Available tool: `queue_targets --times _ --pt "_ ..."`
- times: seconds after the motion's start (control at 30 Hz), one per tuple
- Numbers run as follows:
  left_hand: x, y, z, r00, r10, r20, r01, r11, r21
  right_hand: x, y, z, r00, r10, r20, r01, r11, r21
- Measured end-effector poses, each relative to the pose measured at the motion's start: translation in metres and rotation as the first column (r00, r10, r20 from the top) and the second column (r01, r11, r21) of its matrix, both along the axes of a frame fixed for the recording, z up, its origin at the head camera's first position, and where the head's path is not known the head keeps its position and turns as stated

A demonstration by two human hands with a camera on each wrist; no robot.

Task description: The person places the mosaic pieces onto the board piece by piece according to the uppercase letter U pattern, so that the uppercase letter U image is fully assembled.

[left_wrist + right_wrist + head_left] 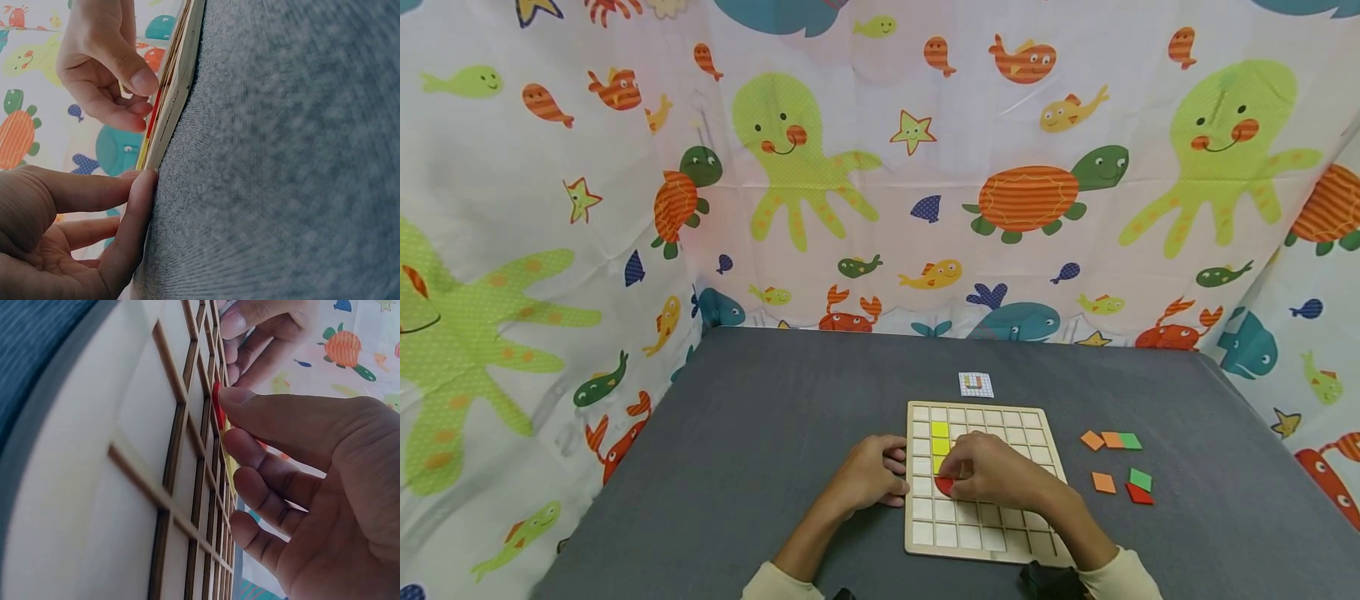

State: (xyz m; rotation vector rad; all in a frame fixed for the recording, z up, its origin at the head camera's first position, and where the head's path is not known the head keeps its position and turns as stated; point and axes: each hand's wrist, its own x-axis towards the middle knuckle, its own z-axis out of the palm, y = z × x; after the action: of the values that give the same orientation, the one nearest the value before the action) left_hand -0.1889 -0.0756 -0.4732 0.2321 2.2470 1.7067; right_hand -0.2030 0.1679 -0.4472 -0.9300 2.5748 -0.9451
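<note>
A wooden grid board [951,552] lies on the dark table. Three yellow squares [940,429] run down its second column. Just below them is a red tile [943,486], partly covered by my right hand [996,471]. In the right wrist view, my right thumb lies against the red tile [218,405], and the index fingertip is hidden behind it. My left hand [871,471] grips the board's left edge; in the left wrist view its thumb and finger meet at the rim of the board [167,128].
Right of the board lie several loose tiles: orange [1103,482], green [1140,479] and red [1139,494]. A small pattern card [976,384] sits behind the board. A sea-animal curtain [887,167] stands behind the grey tabletop [760,433]. A black object [1051,580] is near my right wrist.
</note>
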Motion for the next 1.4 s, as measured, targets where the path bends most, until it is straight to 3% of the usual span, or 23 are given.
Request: queue_targets --times 0.4,0.73,1.17,1.4 --pt "0.001 0.001 0.000 1.000 0.002 -0.004 -0.002 1.000 -0.015 0.004 0.029 -0.002 0.992 -0.128 0.015 0.128 0.992 -0.001" --pt "0.001 0.001 0.001 1.000 -0.003 -0.009 0.003 1.000 -0.024 0.005 0.069 0.000 0.982 -0.186 0.015 0.186 0.982 -0.010" --pt "0.001 0.000 0.002 1.000 -0.002 -0.004 0.002 1.000 -0.024 0.005 0.108 0.007 0.946 -0.322 0.038 0.323 0.946 -0.034" --pt "0.001 0.000 0.002 1.000 0.004 0.002 -0.004 1.000 -0.027 0.005 0.130 0.006 0.913 -0.402 0.065 0.403 0.915 -0.004"
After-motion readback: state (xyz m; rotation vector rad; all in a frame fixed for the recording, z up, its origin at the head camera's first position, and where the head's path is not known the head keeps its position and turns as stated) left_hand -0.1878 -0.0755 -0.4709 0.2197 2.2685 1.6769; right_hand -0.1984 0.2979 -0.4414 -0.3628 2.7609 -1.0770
